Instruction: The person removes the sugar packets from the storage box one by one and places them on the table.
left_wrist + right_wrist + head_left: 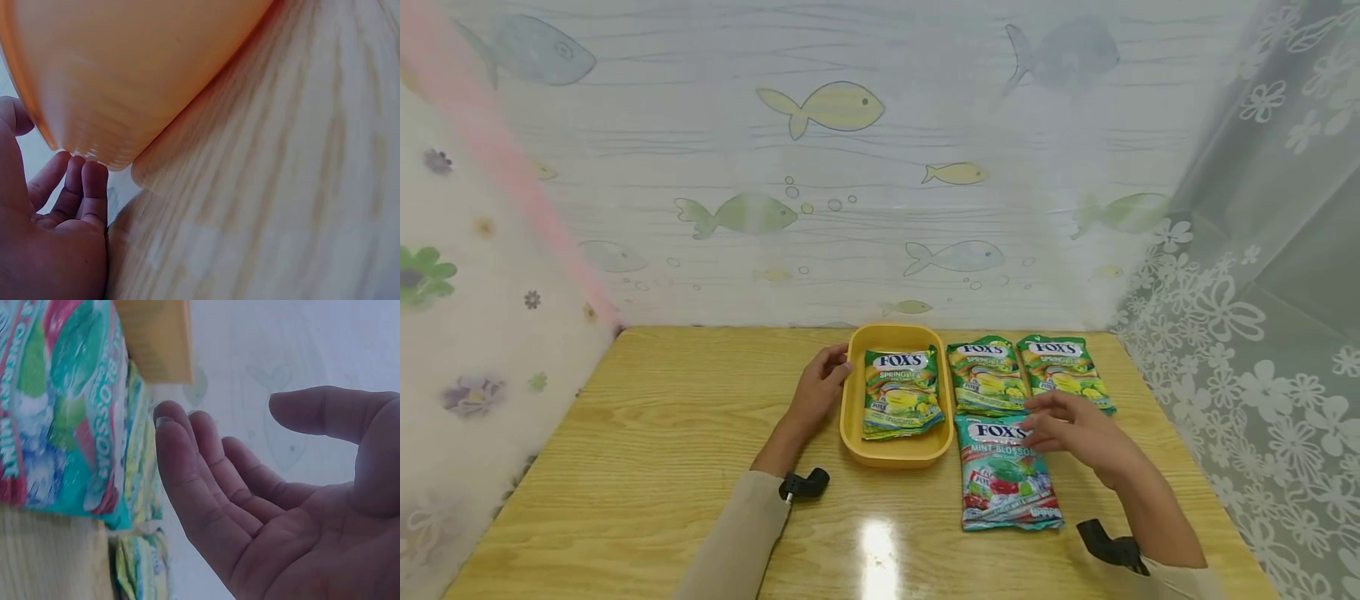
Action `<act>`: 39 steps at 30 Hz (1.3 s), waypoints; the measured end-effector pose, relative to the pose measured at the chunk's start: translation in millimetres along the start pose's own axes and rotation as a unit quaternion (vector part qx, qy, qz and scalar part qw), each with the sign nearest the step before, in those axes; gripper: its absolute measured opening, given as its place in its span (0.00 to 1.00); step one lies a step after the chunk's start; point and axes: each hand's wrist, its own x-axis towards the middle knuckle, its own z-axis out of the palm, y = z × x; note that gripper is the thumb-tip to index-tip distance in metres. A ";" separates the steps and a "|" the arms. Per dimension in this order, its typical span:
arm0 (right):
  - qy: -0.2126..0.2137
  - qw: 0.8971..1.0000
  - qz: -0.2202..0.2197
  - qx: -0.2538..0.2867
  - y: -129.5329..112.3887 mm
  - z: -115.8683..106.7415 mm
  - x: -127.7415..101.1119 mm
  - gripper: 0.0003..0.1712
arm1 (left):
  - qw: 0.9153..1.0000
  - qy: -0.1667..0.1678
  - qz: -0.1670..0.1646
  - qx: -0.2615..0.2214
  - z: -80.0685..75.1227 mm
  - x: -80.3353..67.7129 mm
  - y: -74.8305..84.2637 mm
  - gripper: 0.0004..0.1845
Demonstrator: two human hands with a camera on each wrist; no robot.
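A wooden table (647,467) fills the lower half of the head view, walled in by a curtain printed with fish (850,167) at twelve o'clock and a white floral lace curtain (1247,333) at three o'clock. A bright glare patch sits on the table near six o'clock.

Next in size, a yellow tray (852,417) stands near the table's middle, with one green candy bag (901,393) lying inside it. Just beside the tray at three o'clock lie two more green candy bags (988,375) side by side, and below them, toward five o'clock, a teal mint candy bag (1006,479).

The left hand (818,392) rests against the tray's nine o'clock wall, fingers lightly curled along the rim. Only the left wrist view shows the fingertips (87,178) meeting the tray's rounded outer corner (137,81) from below; whether they truly clasp it I cannot tell.

The right hand (1067,429) hovers over the top edge of the teal bag, fingers spread and relaxed. The right wrist view confirms what the head view cannot: the palm (300,519) is empty, fingers loosely extended, with the teal bag (62,406) just beside them, apart from the skin.
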 end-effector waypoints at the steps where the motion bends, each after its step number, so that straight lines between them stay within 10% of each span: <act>1: -0.002 1.000 -0.004 0.001 -1.2 1.2 1.1 0.29 | 1.000 -0.001 0.001 0.000 -0.2 0.1 -0.4 0.24; 9: -0.013 0.999 -0.030 0.009 -14.2 10.3 6.8 0.30 | 1.000 -0.008 0.018 -0.001 -5.9 12.3 -26.0 0.24; 39: -0.058 0.995 -0.073 0.035 -50.8 49.3 31.8 0.29 | 1.000 -0.006 0.015 0.007 -3.9 11.7 -27.4 0.23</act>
